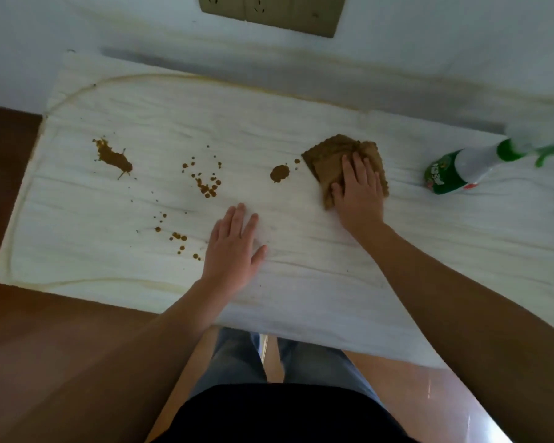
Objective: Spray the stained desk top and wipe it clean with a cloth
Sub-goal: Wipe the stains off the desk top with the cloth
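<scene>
The right grip (359, 187) lies flat and unclenched on the brown cloth (328, 158), fingers straight, pressing rather than grasping it. The cloth looks soft, light and limp, and is likely to bunch. A flat palm over its middle should drive it better than a pinch at a corner. The nearest stain (279, 173) sits just left of this grip. The left grip (234, 247), also released, lies flat on the worktop (301, 282). The spray bottle (451, 174) lies on its side, right of the right grip.
</scene>
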